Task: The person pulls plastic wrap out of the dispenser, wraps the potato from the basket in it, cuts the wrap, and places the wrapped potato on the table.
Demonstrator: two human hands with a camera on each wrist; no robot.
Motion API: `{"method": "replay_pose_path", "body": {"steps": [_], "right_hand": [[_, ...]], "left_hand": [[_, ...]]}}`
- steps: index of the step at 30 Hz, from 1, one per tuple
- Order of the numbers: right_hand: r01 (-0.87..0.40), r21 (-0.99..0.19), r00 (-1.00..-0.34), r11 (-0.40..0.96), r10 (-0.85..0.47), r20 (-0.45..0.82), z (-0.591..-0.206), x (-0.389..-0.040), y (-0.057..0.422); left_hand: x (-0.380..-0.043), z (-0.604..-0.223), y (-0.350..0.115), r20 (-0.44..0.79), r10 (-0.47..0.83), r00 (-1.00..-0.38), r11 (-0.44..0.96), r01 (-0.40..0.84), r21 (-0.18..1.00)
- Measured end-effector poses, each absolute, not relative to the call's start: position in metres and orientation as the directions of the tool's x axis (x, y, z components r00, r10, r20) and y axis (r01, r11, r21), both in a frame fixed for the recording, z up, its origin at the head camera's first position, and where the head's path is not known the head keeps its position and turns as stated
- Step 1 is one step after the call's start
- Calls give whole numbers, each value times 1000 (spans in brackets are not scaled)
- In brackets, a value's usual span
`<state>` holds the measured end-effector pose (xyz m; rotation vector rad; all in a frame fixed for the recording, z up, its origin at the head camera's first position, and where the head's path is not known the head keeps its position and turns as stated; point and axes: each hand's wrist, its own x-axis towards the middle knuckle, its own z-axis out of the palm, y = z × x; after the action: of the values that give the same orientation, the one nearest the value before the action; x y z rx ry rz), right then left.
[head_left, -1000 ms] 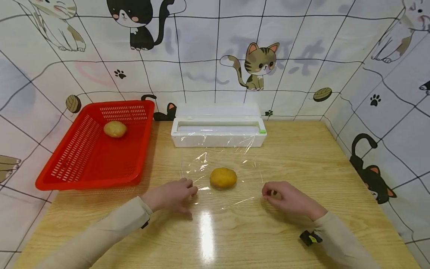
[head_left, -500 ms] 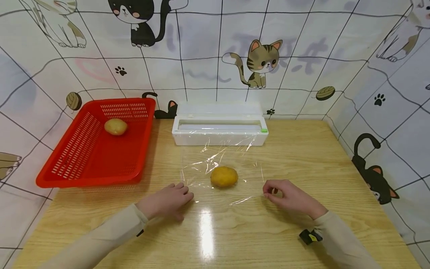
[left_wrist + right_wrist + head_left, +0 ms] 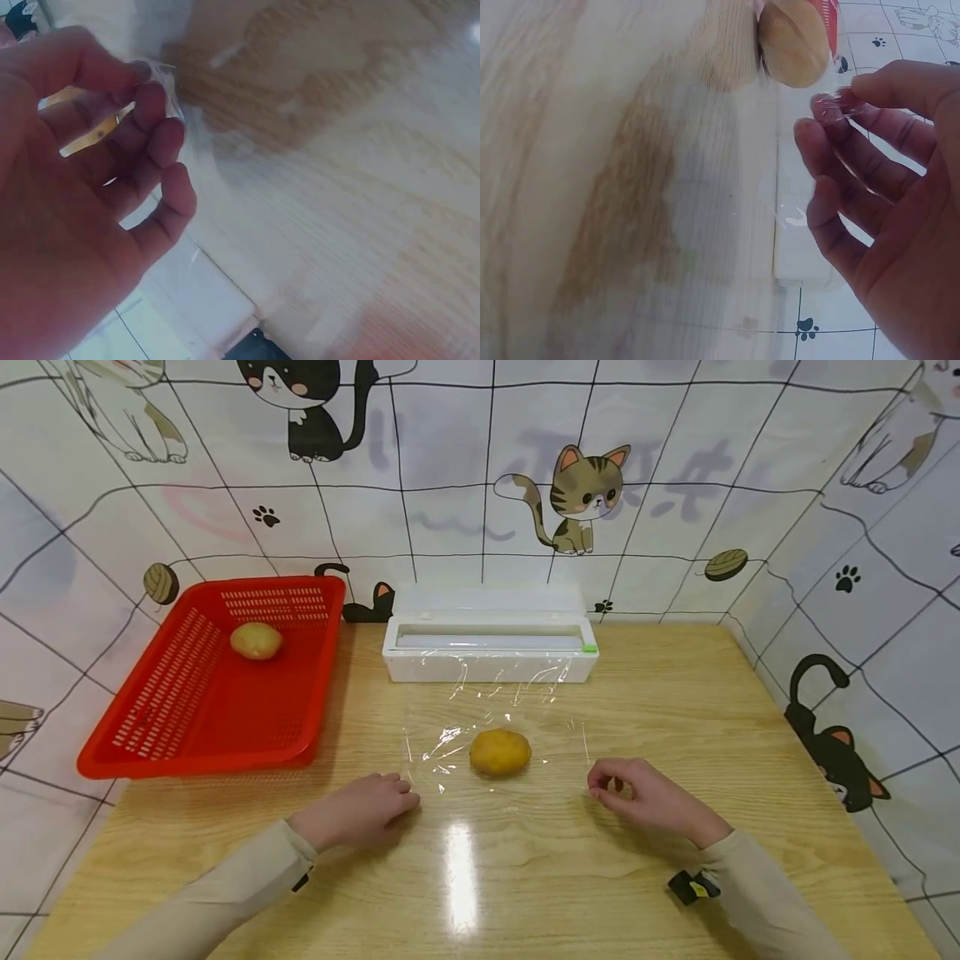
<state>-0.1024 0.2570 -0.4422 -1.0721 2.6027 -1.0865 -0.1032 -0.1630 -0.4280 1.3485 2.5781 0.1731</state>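
Note:
A yellow-brown potato (image 3: 500, 752) lies mid-table, with clear cling film (image 3: 447, 737) spread around it. The film runs forward from a white dispenser box (image 3: 491, 671) whose lid stands raised. At the film's near left corner is my left hand (image 3: 356, 810); its thumb and finger pinch the bunched film edge (image 3: 166, 81) in the left wrist view. My right hand (image 3: 648, 797) holds the near right corner. In the right wrist view, a bit of film (image 3: 840, 111) shows between its thumb and fingertips, and the potato (image 3: 795, 43) appears beyond them.
A red plastic basket (image 3: 318, 710) with another potato (image 3: 256, 641) inside stands at the left. Behind the wooden table (image 3: 675, 693) rises a cat-print wall covering (image 3: 442, 468). The dispenser stands near the table's back edge, with a green piece (image 3: 589, 648) at its right end.
My left hand has moved left and its spread fingers have closed onto the film corner. Glints on the film have shifted. My right hand stays in place, still pinching.

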Motion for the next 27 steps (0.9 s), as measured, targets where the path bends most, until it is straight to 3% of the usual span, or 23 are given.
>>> {"method": "replay_pose_path", "body": {"steps": [6,12,20,27], "right_hand": [[-597,-659,-742,458,-627,237,-440,-100,256],[-591,-659,-772,465,-562,297,-441,-102,254],[-467,-773,-837,429,-497,229,-439,-114,251],[-345,-872,-869,347,-469,157,-440,-128,251]], "left_hand": [[-114,-422,-171,-30,823,-567,548,780,303],[-131,-415,-179,29,780,-626,557,714,425],[-152,-417,-179,101,730,-676,501,630,594],[-163,-424,-174,98,650,-754,521,536,665]]}}
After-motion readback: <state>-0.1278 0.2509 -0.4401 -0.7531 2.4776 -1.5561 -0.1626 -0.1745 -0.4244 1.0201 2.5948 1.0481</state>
